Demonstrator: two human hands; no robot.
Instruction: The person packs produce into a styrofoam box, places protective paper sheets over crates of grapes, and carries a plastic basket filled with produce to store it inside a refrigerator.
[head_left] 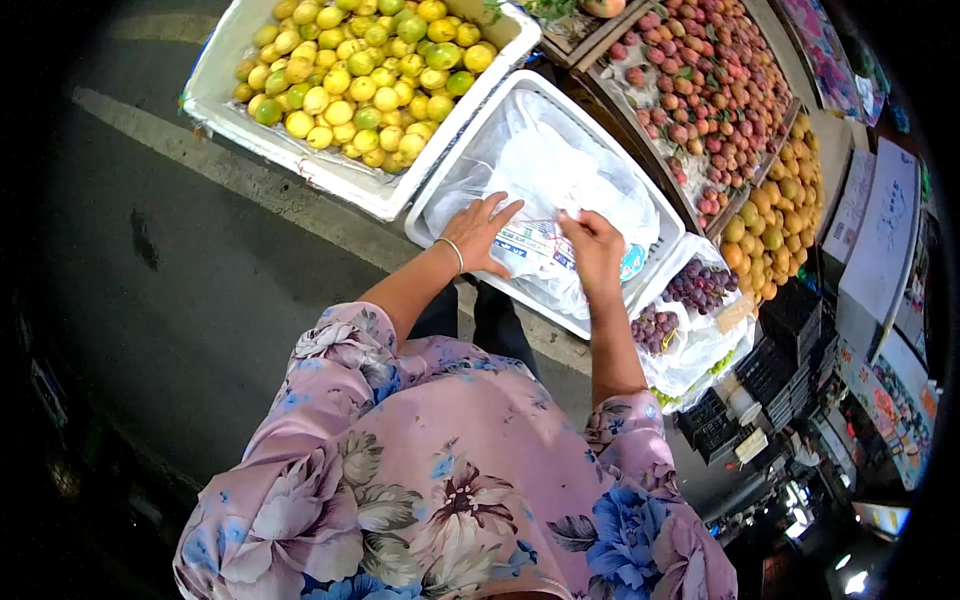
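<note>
A white plastic crate [447, 172] stands in front of me, lined with thin, crumpled clear and white plastic bags [545, 165]. My left hand [475, 238], with a bangle at the wrist, rests on the bags with its fingers spread. Blue print shows on the plastic between my two hands. My right hand [597, 250] has its thumb and fingers pinched together on a plastic bag with red and blue print [538, 238]. Part of that bag is hidden under my fingers.
A white foam box [345, 190] of yellow-green fruit [360, 80] adjoins the crate at upper left. Small reddish fruit [715, 85] and orange-yellow fruit [775, 220] lie beyond at right. Purple grapes [700, 287] sit on white plastic nearby. Dark crates [780, 365] are stacked farther right.
</note>
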